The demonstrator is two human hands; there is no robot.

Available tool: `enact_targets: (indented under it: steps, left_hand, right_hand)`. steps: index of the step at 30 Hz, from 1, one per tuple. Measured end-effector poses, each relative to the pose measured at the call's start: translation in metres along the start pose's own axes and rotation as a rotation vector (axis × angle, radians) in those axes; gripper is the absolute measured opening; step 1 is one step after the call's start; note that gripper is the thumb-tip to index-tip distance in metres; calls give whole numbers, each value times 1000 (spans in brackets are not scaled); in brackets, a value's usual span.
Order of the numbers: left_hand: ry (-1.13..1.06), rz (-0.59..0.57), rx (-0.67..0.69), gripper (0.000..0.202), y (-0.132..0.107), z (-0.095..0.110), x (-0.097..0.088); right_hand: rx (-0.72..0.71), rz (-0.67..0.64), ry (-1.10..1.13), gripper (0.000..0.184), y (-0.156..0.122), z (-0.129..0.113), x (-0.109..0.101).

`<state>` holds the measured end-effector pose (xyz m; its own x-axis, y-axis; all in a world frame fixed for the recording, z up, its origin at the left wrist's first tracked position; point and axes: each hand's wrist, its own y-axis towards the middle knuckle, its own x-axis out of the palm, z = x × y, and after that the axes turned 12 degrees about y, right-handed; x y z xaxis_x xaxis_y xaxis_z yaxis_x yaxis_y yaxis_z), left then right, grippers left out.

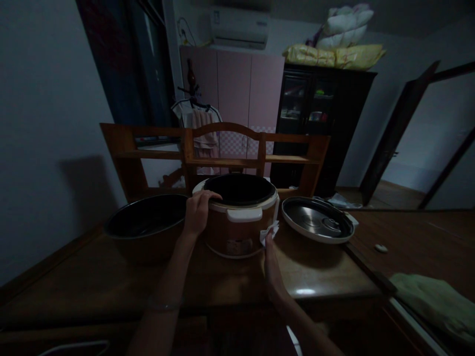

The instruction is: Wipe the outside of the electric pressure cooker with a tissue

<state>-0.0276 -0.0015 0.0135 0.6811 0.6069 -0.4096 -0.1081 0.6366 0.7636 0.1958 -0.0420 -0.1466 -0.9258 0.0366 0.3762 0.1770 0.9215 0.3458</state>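
In the middle of the desk stands a rice cooker (222, 230) with a brown body, a pale rim and a white front handle. Its top is uncovered and dark inside. My left hand (198, 212) is closed over the left side of its rim. My right hand (272, 267) presses a crumpled white tissue (269, 232) against the cooker's right side. Left of the cooker sits a dark inner pot (144, 247), partly behind my left arm. The cooker's round lid (311, 222) lies to the right, its metal inner side facing up.
A wooden shelf rack (226, 161) rises along the desk's back edge. The desk (237, 284) ends near my forearms. Beyond its right side are a green cloth (434, 299) and a small pale object (380, 248) on the floor. A wall (48, 148) borders the left.
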Motion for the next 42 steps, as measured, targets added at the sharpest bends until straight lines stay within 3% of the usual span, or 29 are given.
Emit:
enact_targets:
  steps: [2, 7, 10, 13, 17, 21, 23, 26, 30, 35, 38, 42]
  left_hand:
    - [-16, -10, -1, 51, -2, -1, -1]
    - [-116, -69, 16, 57, -9, -2, -6]
    - [-160, -127, 39, 57, -8, -4, -12]
    - [-165, -195, 63, 56, -2, -7, -19]
    - [-161, -247, 78, 57, 5, -8, -24]
    - [-152, -228, 72, 60, 5, -7, -23]
    - [-151, -221, 68, 60, 3, -6, -22]
    - [-148, -231, 79, 57, 3, -7, -22]
    - [-134, -250, 113, 55, 5, -10, -23]
    - [-122, -236, 118, 53, 4, -10, -21]
    - [-115, -213, 106, 53, 3, -6, -22]
    - [-106, -222, 106, 53, 2, -2, -25]
  right_hand:
    - [33, 11, -30, 68, 4, -15, 10]
    - [-186, -29, -177, 72, 42, -48, 19]
    - [-263, -57, -275, 70, 51, -52, 16]
    - [-337, -117, -340, 72, 36, -44, 14]
    - [-431, -285, -511, 76, 8, -21, 8]
    - [-460, -600, -669, 63, 3, -15, 9]
    - [-514, -723, -726, 60, 8, -22, 17]
    - [-705, -821, -871, 62, 17, -36, 40]
    - [-960, -794, -1058, 68, 25, -41, 77]
    - [-1130, -764, -1125, 62, 33, -19, 112]
    - [-1167, -802, -1163, 57, 36, -3, 121]
    - [-1182, -899, -1178, 54, 37, 9, 115]
